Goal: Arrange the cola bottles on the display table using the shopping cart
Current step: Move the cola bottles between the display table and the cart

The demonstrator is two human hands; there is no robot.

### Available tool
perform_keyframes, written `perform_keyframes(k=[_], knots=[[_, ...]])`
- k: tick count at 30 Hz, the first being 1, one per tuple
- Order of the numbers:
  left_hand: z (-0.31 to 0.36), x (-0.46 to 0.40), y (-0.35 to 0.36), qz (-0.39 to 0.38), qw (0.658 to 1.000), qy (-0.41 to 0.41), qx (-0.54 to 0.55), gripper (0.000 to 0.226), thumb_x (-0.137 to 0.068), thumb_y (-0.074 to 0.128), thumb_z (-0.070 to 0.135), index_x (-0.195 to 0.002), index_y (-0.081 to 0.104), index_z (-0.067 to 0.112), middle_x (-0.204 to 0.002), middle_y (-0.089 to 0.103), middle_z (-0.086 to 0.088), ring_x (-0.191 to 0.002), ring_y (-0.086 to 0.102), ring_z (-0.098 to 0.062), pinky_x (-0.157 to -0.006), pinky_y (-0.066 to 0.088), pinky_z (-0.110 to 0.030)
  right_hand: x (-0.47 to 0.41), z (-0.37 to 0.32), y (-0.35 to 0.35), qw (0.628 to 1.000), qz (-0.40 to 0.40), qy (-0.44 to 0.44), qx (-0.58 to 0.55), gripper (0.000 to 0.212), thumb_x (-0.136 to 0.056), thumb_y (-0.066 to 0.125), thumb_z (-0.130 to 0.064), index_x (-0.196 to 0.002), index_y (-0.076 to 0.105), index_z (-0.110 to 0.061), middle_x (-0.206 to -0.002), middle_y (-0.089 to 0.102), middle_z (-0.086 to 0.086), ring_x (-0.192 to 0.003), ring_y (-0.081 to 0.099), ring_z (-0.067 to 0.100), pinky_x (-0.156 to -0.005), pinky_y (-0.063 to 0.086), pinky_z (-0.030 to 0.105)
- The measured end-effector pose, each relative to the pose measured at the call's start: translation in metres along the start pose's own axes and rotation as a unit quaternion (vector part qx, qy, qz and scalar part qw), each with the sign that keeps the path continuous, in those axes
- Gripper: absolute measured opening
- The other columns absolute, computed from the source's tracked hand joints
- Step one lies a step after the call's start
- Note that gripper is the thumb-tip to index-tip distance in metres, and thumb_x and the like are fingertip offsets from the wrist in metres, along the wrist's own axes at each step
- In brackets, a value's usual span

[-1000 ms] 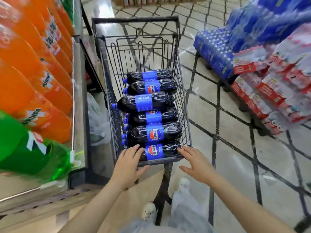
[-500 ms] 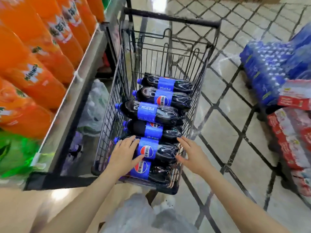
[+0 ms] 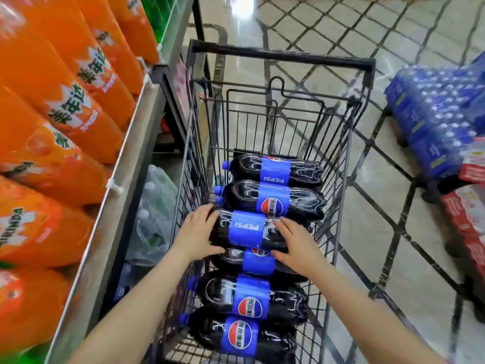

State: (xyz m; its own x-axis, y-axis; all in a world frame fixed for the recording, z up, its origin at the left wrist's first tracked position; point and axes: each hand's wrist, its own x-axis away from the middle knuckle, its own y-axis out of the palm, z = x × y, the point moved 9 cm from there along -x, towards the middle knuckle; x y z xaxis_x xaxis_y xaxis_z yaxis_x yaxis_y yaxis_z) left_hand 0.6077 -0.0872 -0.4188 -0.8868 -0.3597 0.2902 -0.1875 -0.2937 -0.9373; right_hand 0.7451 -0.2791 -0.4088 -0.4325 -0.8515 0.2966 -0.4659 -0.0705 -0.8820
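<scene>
- The cola bottle I am working on lies on its side in the middle of the shopping cart, cap end to the left, its blue label reading upside down to me.
- My left hand is on its neck end, fingers spread over the top and thumb hooked along the near side, so it grips the bottle.
- My right hand is on its base end, fingers laid over the dark plastic and thumb on the near side, gripping the same bottle.
- It sits on top of a row of other cola bottles: two touching it on the far side, one partly under it, two more nearer me.
- The far half of the cart basket shows bare wire.
- Just left of the cart runs a metal shelf edge with orange soda bottles lying above it.
- On the tiled floor to the right, well apart, stand blue shrink-wrapped packs and red ones.
</scene>
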Motion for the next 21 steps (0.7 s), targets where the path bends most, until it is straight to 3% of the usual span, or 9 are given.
perform_keyframes(k=[3, 6, 8, 12, 17, 21], knots=[[-0.015, -0.035, 0.010, -0.068, 0.997, 0.014, -0.026, 0.122, -0.064, 0.080, 0.063, -0.156, 0.015, 0.016, -0.161, 0.013, -0.011, -0.149, 0.009, -0.028, -0.120, 0.010, -0.040, -0.031, 0.000, 0.014, 0.999, -0.031, 0.002, 0.030, 0.088, -0.084, 0.063, -0.051, -0.153, 0.016, -0.022, -0.159, 0.016, 0.004, -0.146, 0.013, 0.022, -0.119, 0.012, 0.042], [-0.020, -0.055, 0.027, -0.138, 0.990, 0.017, 0.011, 0.130, -0.058, 0.086, 0.058, -0.157, 0.011, 0.019, -0.159, 0.020, -0.007, -0.145, 0.021, -0.027, -0.116, 0.026, -0.040, -0.049, -0.002, 0.025, 0.996, -0.055, 0.012, 0.070, 0.097, -0.077, 0.067, -0.054, -0.153, 0.014, -0.024, -0.157, 0.020, 0.001, -0.144, 0.017, 0.022, -0.117, 0.008, 0.046], [-0.023, -0.060, 0.036, -0.156, 0.986, 0.008, 0.054, 0.133, -0.053, 0.090, 0.055, -0.156, 0.013, 0.021, -0.153, 0.029, -0.006, -0.139, 0.032, -0.028, -0.110, 0.036, -0.040, -0.055, -0.002, 0.029, 0.995, -0.053, 0.014, 0.084, 0.105, -0.066, 0.071, -0.062, -0.151, 0.022, -0.023, -0.151, 0.032, 0.001, -0.137, 0.029, 0.025, -0.114, 0.016, 0.050], [-0.026, -0.061, 0.039, -0.125, 0.988, 0.006, 0.088, 0.130, -0.049, 0.090, 0.053, -0.153, 0.020, 0.022, -0.145, 0.037, -0.007, -0.131, 0.041, -0.030, -0.106, 0.041, -0.043, -0.057, -0.001, 0.032, 0.994, -0.031, 0.022, 0.100, 0.114, -0.042, 0.073, -0.073, -0.139, 0.046, -0.020, -0.130, 0.055, 0.001, -0.115, 0.052, 0.027, -0.099, 0.040, 0.051], [-0.016, -0.048, 0.035, -0.079, 0.994, -0.005, 0.076, 0.124, -0.046, 0.086, 0.052, -0.150, 0.028, 0.021, -0.140, 0.039, -0.007, -0.124, 0.044, -0.031, -0.101, 0.043, -0.042, -0.049, 0.001, 0.028, 0.994, -0.016, 0.000, 0.107, 0.110, -0.041, 0.073, -0.069, -0.136, 0.048, -0.019, -0.128, 0.055, 0.003, -0.110, 0.054, 0.029, -0.093, 0.045, 0.050], [-0.005, -0.015, 0.036, -0.025, 0.995, -0.034, 0.090, 0.118, -0.042, 0.077, 0.058, -0.146, 0.036, 0.021, -0.129, 0.043, -0.006, -0.112, 0.046, -0.031, -0.093, 0.045, -0.044, -0.048, 0.001, 0.022, 0.988, -0.023, -0.025, 0.148, 0.116, -0.030, 0.078, -0.067, -0.132, 0.052, -0.019, -0.117, 0.057, 0.005, -0.100, 0.055, 0.029, -0.085, 0.049, 0.050]])
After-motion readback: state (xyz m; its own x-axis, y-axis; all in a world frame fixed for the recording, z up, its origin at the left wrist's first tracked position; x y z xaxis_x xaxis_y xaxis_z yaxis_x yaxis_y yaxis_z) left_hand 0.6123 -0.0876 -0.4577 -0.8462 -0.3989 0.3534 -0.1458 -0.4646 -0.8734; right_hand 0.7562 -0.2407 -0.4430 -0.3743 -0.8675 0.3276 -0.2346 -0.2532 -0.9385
